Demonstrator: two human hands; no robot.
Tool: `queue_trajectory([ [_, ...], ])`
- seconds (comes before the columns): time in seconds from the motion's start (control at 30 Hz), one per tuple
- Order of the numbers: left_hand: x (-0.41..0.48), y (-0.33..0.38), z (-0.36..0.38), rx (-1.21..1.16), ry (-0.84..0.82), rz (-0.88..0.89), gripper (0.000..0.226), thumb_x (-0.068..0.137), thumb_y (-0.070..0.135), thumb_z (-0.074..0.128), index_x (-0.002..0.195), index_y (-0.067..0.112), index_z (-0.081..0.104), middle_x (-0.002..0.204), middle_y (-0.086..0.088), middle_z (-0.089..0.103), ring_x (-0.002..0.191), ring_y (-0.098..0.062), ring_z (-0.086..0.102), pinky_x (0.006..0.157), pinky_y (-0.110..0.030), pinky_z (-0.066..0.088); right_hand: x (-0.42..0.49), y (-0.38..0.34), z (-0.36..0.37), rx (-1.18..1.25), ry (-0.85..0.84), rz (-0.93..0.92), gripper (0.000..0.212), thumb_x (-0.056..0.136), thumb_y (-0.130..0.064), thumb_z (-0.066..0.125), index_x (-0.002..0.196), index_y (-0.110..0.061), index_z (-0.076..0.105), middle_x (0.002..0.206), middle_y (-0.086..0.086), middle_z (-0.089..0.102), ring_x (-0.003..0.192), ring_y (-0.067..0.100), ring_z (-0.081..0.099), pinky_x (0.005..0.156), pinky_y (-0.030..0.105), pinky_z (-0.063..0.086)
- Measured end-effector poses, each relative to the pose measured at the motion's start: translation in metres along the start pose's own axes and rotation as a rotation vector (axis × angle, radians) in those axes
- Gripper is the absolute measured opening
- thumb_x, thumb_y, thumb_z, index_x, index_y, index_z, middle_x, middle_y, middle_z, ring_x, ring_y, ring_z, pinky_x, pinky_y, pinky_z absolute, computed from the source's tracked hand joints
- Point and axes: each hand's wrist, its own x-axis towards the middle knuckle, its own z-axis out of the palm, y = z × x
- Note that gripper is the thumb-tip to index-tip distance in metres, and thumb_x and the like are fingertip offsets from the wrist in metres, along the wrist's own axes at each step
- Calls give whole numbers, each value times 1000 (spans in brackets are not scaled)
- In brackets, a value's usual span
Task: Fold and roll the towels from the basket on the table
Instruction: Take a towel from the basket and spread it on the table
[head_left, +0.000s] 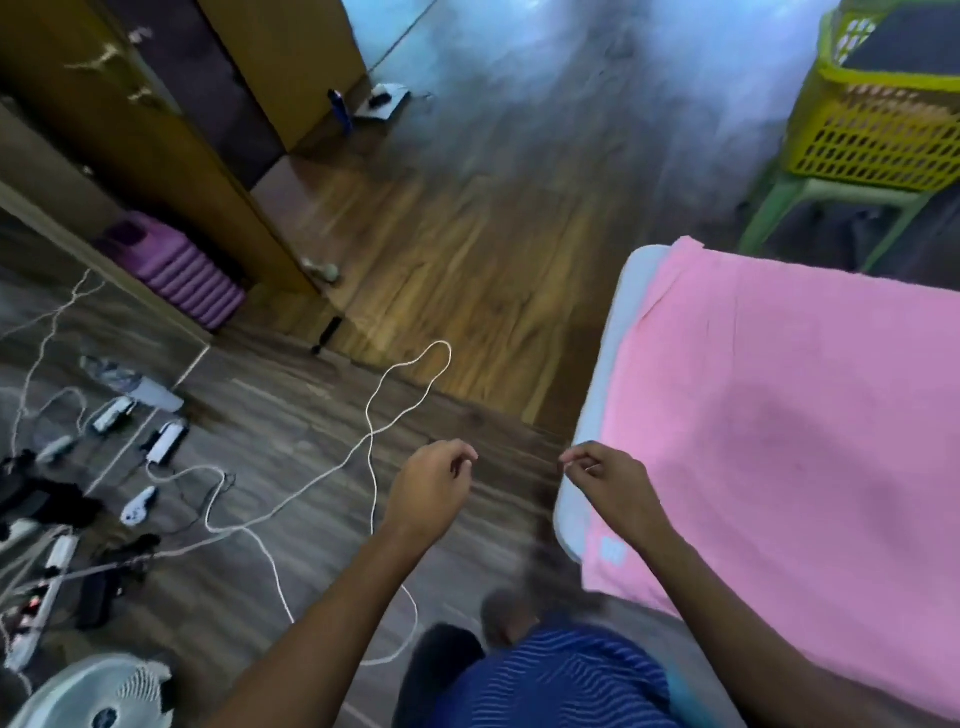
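Two empty, loosely curled hands hover, the left hand (436, 488) over the wooden floor (467, 249), the right hand (608, 480) at the near corner of the pink towel (779, 415) spread flat on the white counter (613, 353); the yellow basket (872, 135) stands beyond; folding seems about to begin, and that calls for gripping the towel's edge.

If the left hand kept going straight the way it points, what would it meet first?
Probably only the wooden floor; ahead of the left hand nothing stands, and the white cable lies slightly aside. Depth unclear.
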Motion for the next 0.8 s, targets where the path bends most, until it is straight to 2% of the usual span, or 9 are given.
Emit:
queue_trajectory([
  [0.1, 55, -20, -21, 0, -78, 68, 15, 86, 11, 60, 92, 19, 71, 85, 4, 70, 79, -15, 62, 76, -34, 50, 23, -17, 19, 54, 84, 109, 13, 87, -16, 66, 84, -28, 71, 81, -13, 70, 75, -3, 63, 68, 10, 45],
  [0.23, 129, -36, -36, 15, -196, 191, 16, 87, 14, 59, 93, 24, 71, 83, 8, 69, 80, -11, 62, 74, -30, 48, 51, -32, 45, 82, 229, 233, 10, 87, -18, 67, 87, -27, 72, 85, -10, 71, 79, -1, 63, 71, 12, 45],
  [0.37, 201, -42, -45, 78, -358, 424, 17, 85, 10, 60, 90, 21, 72, 81, 5, 70, 74, -12, 63, 73, -32, 50, 65, -49, 67, 137, 427, 366, 9, 87, -19, 67, 89, -27, 72, 85, -14, 69, 80, -3, 61, 71, 6, 41],
  [0.5, 252, -23, -49, 139, -535, 645, 17, 86, 8, 59, 90, 18, 72, 72, 6, 62, 74, -17, 61, 74, -33, 48, 64, -63, 85, 194, 650, 526, 9, 85, -18, 67, 88, -25, 73, 85, -10, 70, 81, 7, 63, 73, 20, 46],
  [0.57, 273, -9, -44, 179, -609, 749, 18, 87, 10, 58, 93, 19, 72, 73, 10, 59, 75, -13, 60, 75, -30, 46, 61, -67, 95, 264, 750, 611, 10, 86, -18, 65, 88, -23, 73, 85, -9, 71, 80, 6, 63, 69, 15, 44],
  [0.7, 304, 27, -19, 229, -795, 931, 19, 90, 12, 56, 98, 21, 71, 85, 9, 64, 83, -9, 60, 79, -26, 46, 61, -67, 112, 363, 946, 733, 10, 87, -11, 65, 90, -17, 71, 85, -3, 70, 78, 5, 61, 66, 3, 38],
  [0.8, 318, 56, 13, 263, -868, 1040, 19, 90, 14, 56, 99, 22, 70, 86, 11, 62, 83, -8, 59, 78, -25, 44, 63, -54, 119, 414, 1052, 849, 10, 86, -12, 65, 91, -18, 72, 85, -3, 70, 77, 7, 61, 63, 3, 38],
])
